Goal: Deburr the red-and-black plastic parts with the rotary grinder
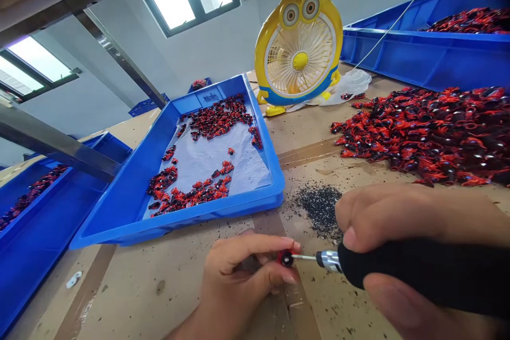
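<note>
Between the thumb and fingers of my left hand point(245, 271) is a small red and black part point(286, 258), its round black end facing right. My right hand point(402, 223) is wrapped round a black electric screwdriver point(422, 271) with a silver collar. The thin metal bit points left, and its tip is at the part's round end. Dark shavings point(321, 204) lie on the brown table covering point(143, 292) just beyond my hands. A large heap of red and black parts point(430, 135) lies at the right.
A blue tray point(277, 170) with scattered red and black parts stands left of centre. Behind it is a yellow fan point(300, 61) beside a plastic bag point(354, 82). More blue bins stand at far left point(51, 228) and back right point(430, 58). A metal frame point(51, 135) crosses the left.
</note>
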The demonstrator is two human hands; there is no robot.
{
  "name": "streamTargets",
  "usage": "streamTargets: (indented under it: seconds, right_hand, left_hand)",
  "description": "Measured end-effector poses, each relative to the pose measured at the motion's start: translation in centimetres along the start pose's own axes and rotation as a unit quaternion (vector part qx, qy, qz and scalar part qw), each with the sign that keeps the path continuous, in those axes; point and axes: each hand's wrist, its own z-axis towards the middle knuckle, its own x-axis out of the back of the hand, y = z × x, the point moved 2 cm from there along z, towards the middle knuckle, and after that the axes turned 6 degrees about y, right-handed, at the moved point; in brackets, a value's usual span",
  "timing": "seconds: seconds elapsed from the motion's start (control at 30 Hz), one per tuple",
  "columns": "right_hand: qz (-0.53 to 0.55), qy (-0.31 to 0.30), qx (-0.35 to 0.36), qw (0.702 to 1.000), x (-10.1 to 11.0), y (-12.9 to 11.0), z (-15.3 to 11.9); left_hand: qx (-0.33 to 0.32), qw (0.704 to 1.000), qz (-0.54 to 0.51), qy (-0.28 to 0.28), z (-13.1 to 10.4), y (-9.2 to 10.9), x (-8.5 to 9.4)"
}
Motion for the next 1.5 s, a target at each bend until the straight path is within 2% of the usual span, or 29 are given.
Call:
streamTargets:
  seconds: [0.07,0.13,0.27,0.4,0.57,0.83,1.07,1.23,1.37,1.5]
  right_hand:
    - [0.016,-0.022,0.014,1.0,0.0,0.2,0.4]
    - [0.03,-0.074,0.044,0.996,-0.1,0.4,0.9]
    - [0.005,-0.141,0.079,0.987,-0.1,0.9,1.5]
    - [0.004,-0.131,0.079,0.988,-0.4,0.8,1.2]
    - [-0.001,-0.071,0.087,0.994,-0.7,0.9,0.6]
    - [-0.038,-0.073,0.104,0.991,-0.6,1.0,0.0]
    - [-0.012,-0.013,0.043,0.999,-1.7,0.0,-0.3]
    - [0.004,-0.06,0.065,0.996,-1.6,-0.2,0.2]
    - [-0.024,-0.072,0.034,0.997,-1.2,0.1,0.5]
    - [0.034,-0.103,0.071,0.992,-1.6,0.5,0.9]
  left_hand:
    - [-0.032,0.999,0.032,-0.003,0.1,0.2,0.0]
    - [-0.063,0.996,0.062,0.0,0.4,0.5,0.0]
    - [-0.093,0.991,0.094,0.001,0.8,1.1,-0.2]
    - [-0.113,0.987,0.113,0.004,0.9,1.3,-0.3]
    - [-0.133,0.984,0.121,-0.014,0.5,0.7,0.1]
    - [-0.161,0.979,0.117,-0.039,0.5,0.5,0.2]
    - [-0.17,0.975,0.142,-0.024,0.5,0.7,0.3]
    - [-0.19,0.967,0.165,-0.037,0.7,0.8,0.1]
    - [-0.192,0.967,0.164,-0.033,0.7,0.9,0.0]
    - [-0.184,0.969,0.158,-0.04,0.7,1.0,-0.1]
